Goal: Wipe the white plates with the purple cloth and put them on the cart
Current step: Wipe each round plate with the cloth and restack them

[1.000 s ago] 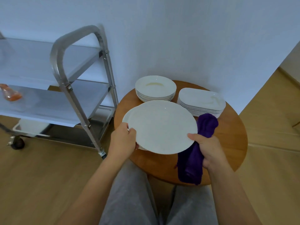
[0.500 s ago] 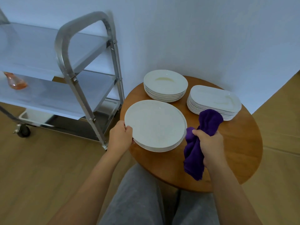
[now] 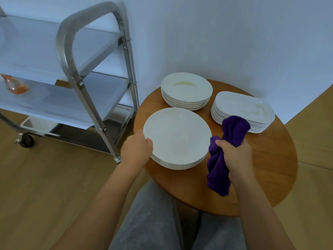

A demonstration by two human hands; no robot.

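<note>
Clearly, the cart [image 3: 93, 73] is the biggest worry we have: it stands on wheels to our left, just beside the round table [image 3: 270, 168], and a hard set-down could roll it away or send a plate sliding off a smooth shelf. On its middle shelf lies a small orange thing [image 3: 15, 84], which we cannot identify and which might get knocked if we reach in carelessly. The table carries three piles of white plates, so a bump from our knees could shake them all. Nearest us is the front stack [image 3: 177, 139], sitting close to the table's left edge; our left hand [image 3: 137, 150] curls round the rim of its top plate, thumb above, and if we pull sideways rather than lift, we judge that the plates beneath may be dragged toward that edge. Behind it the back stack [image 3: 186, 90] shows a yellowish smear, as does the stack of oblong plates [image 3: 242, 110], so skipping a wipe would leave dirt. Our right hand [image 3: 234, 156] grips the bunched purple cloth [image 3: 224, 154], which hangs over the table beside the front stack with its upper end against the oblong plates; a loose tail could catch a rim and tip something as we swing it across.
</note>
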